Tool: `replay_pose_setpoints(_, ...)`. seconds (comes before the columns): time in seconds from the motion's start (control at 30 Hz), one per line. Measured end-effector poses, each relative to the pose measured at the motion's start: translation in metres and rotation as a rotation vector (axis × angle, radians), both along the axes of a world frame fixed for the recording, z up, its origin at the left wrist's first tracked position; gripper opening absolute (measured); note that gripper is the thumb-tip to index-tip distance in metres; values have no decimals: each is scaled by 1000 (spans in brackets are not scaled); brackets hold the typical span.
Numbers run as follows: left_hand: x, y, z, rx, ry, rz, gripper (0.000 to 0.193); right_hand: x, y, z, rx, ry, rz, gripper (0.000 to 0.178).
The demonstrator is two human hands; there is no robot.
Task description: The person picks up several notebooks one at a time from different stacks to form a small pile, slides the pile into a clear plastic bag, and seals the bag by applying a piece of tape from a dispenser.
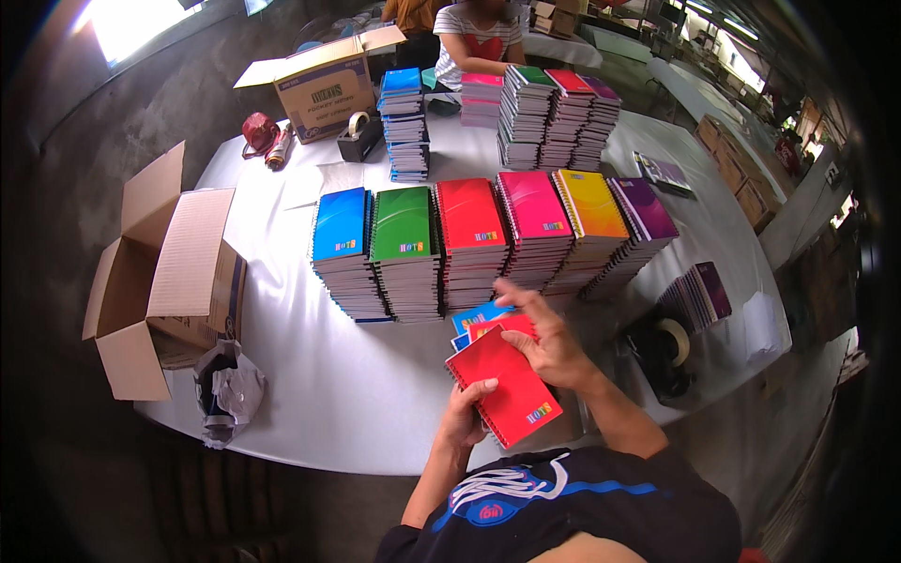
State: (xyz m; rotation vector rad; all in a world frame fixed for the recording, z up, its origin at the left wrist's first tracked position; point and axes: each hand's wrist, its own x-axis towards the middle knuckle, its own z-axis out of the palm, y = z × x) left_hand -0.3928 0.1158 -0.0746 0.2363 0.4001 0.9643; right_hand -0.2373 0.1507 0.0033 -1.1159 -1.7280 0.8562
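My left hand (466, 411) grips a red spiral notebook (511, 389) in front of my body, thumb on the cover and fingers underneath. My right hand (549, 342) is at its upper right corner, thumb against the cover, other fingers stretched out and slightly blurred. Just beyond it, a blue notebook (477, 316) and another red notebook (483, 329) show partly, overlapped by the front one and my hand. Past my hands stand tall stacks of spiral notebooks: blue (340, 225), green (402, 225), red (469, 214), pink (535, 205), yellow (591, 204) and purple (648, 208).
An open cardboard box (192, 253) stands at left beside a crumpled plastic bag (228, 389). Another open box (324, 98), a tape dispenser (359, 139) and more notebook stacks (404, 127) occupy the far side, where a person (479, 42) sits. A second tape dispenser (662, 357) lies right.
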Motion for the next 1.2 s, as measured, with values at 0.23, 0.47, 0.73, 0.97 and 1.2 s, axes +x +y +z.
replay_pose_setpoints(0.23, -8, 9, -8, -99, -4, 14, 48, 38, 68, 23, 535, -723, -222, 74)
replay_pose_setpoints(0.47, -11, 17, -2, -2, 20, 9, 44, 111, 145, 19, 280, -1087, -12, 62)
replay_pose_setpoints(0.73, -10, 21, 4, 13, -37, 11, 39, 107, 145, 64, 111, -932, -9, 39)
replay_pose_setpoints(0.97, -7, 23, 10, -38, -89, 96, 52, 37, 33, 77, 978, -967, -212, 30)
replay_pose_setpoints(1.2, -6, 22, 3, 78, -138, 51, 62, 24, -29, 67, 430, -1025, 407, 76)
